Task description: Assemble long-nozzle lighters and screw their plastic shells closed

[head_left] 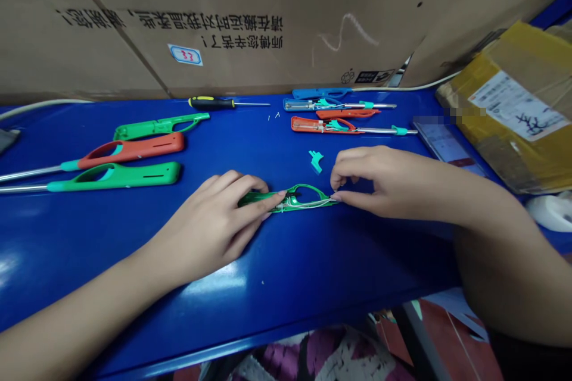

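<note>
An opened green lighter half (308, 197) lies on the blue table (286, 262), with white wires running along its inside. My left hand (226, 220) is closed on its left part, thumb and fingers pressing the shell. At the shell's right end, my right hand (364, 181) has thumb and fingers curled together near the wire ends; whatever they pinch is too small to make out. A loose teal trigger piece (316, 161) lies just behind the green shell. Farther back are an opened red lighter (308, 125) and an opened blue lighter (308, 105), both with metal tubes.
At the left lie a green shell half (154, 128), a closed red lighter (134, 149) and a closed green lighter (134, 175). A screwdriver (212, 103) rests near the large carton (250, 71). A phone (447, 144) and taped parcel (496, 131) are at right.
</note>
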`<state>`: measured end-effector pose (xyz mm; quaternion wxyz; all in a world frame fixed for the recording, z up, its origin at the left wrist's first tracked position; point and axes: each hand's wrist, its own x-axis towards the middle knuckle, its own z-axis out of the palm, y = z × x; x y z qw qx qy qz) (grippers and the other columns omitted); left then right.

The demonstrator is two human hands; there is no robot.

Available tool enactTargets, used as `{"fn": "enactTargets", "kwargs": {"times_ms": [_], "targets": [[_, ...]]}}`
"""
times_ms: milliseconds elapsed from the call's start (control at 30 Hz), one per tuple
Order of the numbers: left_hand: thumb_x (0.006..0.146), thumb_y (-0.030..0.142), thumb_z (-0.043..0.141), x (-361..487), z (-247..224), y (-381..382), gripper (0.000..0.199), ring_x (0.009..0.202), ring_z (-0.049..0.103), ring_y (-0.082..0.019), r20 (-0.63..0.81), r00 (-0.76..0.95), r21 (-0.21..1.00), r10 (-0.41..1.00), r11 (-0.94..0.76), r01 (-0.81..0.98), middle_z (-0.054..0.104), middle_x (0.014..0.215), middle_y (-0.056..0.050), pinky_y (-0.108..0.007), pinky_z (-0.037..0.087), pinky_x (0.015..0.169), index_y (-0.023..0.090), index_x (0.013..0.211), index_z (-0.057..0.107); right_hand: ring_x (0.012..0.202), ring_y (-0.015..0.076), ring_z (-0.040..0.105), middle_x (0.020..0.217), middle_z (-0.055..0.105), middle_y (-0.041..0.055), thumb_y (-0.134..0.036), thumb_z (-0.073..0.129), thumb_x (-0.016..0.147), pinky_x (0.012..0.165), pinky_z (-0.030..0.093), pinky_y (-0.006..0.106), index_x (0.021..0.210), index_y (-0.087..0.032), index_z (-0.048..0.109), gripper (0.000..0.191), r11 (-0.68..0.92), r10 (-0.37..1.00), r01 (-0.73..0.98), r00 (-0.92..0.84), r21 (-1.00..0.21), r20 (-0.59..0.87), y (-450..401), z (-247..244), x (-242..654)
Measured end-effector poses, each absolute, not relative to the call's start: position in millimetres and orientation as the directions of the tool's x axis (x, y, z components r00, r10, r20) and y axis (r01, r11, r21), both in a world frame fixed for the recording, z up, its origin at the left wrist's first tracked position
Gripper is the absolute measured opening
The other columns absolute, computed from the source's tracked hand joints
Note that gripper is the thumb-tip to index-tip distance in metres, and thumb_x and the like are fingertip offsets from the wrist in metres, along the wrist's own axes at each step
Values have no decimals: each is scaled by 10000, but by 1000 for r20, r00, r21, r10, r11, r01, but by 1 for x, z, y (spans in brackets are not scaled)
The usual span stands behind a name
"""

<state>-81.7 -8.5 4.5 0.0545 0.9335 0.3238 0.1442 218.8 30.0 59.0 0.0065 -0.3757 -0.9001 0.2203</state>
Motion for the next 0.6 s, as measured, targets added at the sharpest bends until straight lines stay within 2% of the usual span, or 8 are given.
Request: {"fn": "enactTargets", "kwargs": {"times_ms": [167, 300, 600], "targets": [[997, 215, 523, -85, 6, -5, 392, 979, 575, -245, 251, 742, 216, 622, -783, 583, 645, 1180, -102, -400, 480, 817, 254, 1375, 620, 857, 185, 604, 948, 676, 15, -211, 600, 892, 732, 418, 308, 888, -228, 658, 60, 614, 640, 677, -728, -407, -244, 33, 55, 225], [993, 212, 530, -89, 9, -2, 419, 982, 583, -247, 247, 749, 229, 615, -788, 571, 651, 1174, -93, -402, 493, 819, 284, 1399, 601, 809, 171, 574, 896, 653, 9, -137, 586, 887, 696, 396, 301, 834, -207, 615, 92, 620, 638, 675, -730, -400, -244, 33, 52, 217], [1014, 233, 502, -97, 13, 6, 395, 1036, 594, -245, 216, 757, 250, 617, -784, 568, 647, 1185, -90, -401, 516, 881, 293, 1387, 615, 864, 223, 576, 898, 609, 59, -143, 503, 967, 735, 384, 339, 877, -193, 583, 130, 736, 635, 656, -754, -164, -167, 22, 46, 204]]}}
